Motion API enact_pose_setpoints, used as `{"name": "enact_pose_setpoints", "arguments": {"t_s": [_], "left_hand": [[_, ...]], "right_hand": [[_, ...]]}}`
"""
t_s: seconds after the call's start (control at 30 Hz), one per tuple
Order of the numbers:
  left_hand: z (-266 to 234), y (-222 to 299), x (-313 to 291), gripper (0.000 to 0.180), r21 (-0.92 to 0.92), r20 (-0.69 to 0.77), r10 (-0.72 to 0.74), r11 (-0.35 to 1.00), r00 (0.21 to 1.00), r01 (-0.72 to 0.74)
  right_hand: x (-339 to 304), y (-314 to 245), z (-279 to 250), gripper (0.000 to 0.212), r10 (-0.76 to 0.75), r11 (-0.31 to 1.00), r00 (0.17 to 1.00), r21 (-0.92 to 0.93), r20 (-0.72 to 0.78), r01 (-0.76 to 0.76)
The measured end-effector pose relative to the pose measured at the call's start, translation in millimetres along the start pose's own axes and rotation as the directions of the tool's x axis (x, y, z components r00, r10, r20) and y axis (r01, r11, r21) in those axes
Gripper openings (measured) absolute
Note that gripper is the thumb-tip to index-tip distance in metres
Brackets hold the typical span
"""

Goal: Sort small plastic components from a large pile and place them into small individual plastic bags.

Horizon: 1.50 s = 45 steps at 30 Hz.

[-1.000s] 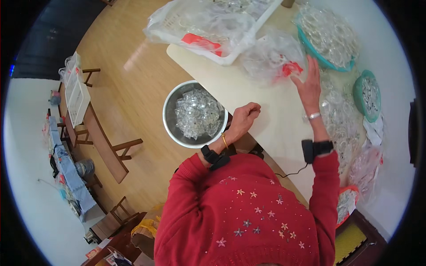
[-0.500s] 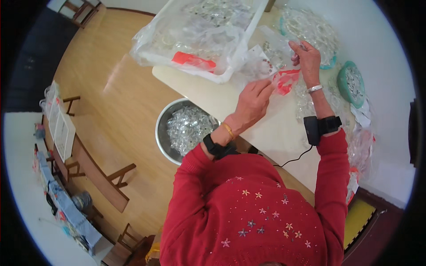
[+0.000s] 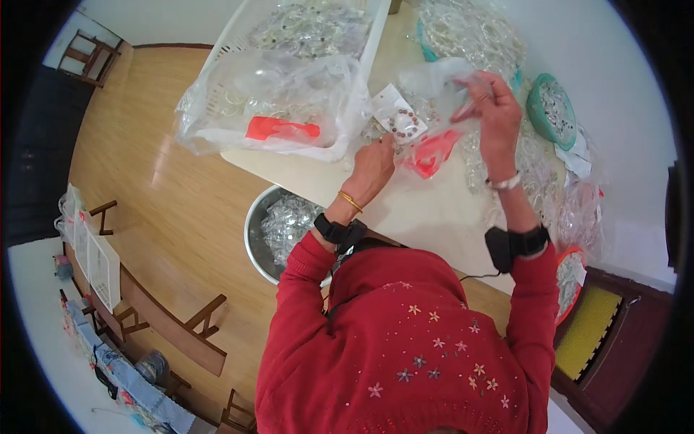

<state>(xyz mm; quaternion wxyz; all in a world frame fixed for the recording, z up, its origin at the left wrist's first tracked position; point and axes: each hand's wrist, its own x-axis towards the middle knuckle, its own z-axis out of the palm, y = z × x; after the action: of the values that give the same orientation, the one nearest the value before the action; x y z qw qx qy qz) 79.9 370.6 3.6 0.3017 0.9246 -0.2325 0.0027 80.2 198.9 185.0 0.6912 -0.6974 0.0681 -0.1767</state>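
A white card (image 3: pixel 389 100) with a bracelet of reddish-brown and grey beads (image 3: pixel 405 132) lies on the table. At its lower left edge is my left hand (image 3: pixel 371 172), fingers curled closed; whatever they pinch is hidden. My right hand (image 3: pixel 494 119) is raised to the right of the card, slightly blurred, with fingers closed on a clear plastic bag (image 3: pixel 432 74). The bag spreads leftward behind the card. Between my two hands sits a crumpled red-and-clear plastic bag (image 3: pixel 434 153).
A white plastic basket (image 3: pixel 338 152) with bagged bead strands stands at the table's left. Toward the wall are a heaped teal basin (image 3: pixel 426 50) and a green bowl (image 3: pixel 541 108). Below the table edge stands a metal basin (image 3: pixel 249 239) of clear packets. Loose clear packets (image 3: pixel 531 170) lie right.
My left hand has moved left and away from the red-and-clear bag to the card's edge. The carded bracelet shows more fully. My right hand has lowered slightly. The whole view has shifted.
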Motion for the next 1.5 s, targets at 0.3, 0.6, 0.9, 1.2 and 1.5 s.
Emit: {"name": "enact_pose_setpoints", "arguments": {"t_s": [0.3,0.6,0.9,1.2,1.5], "left_hand": [[-18.3,11.6,1.4,0.023,0.002,0.049,-0.089,0.996,0.995,0.089],[1.6,30.3,63.2,0.030,0.299,-0.164,0.482,0.856,0.861,-0.422],[-5.2,9.5,46.1,0.034,0.252,0.158,0.214,0.935,0.964,-0.249],[-27.4,36.2,65.4,0.030,-0.857,0.214,-0.219,0.426,0.952,0.290],[-18.0,-16.7,24.7,0.040,-0.317,-0.047,-0.045,0.948,0.998,0.028]], "right_hand": [[-18.3,-5.7,-27.5,0.016,-0.160,0.987,0.987,-0.018,-0.026,0.160],[-26.9,1.2,-24.4,0.017,-0.161,0.987,0.987,-0.013,0.000,0.161],[-30.1,10.5,-47.3,0.016,-0.126,0.990,0.986,0.054,-0.108,0.133],[-36.6,12.7,-48.6,0.020,-0.092,0.995,0.990,0.020,-0.103,0.095],[-38.6,22.6,-65.4,0.026,-0.034,0.999,0.992,-0.013,-0.122,0.033]]}}
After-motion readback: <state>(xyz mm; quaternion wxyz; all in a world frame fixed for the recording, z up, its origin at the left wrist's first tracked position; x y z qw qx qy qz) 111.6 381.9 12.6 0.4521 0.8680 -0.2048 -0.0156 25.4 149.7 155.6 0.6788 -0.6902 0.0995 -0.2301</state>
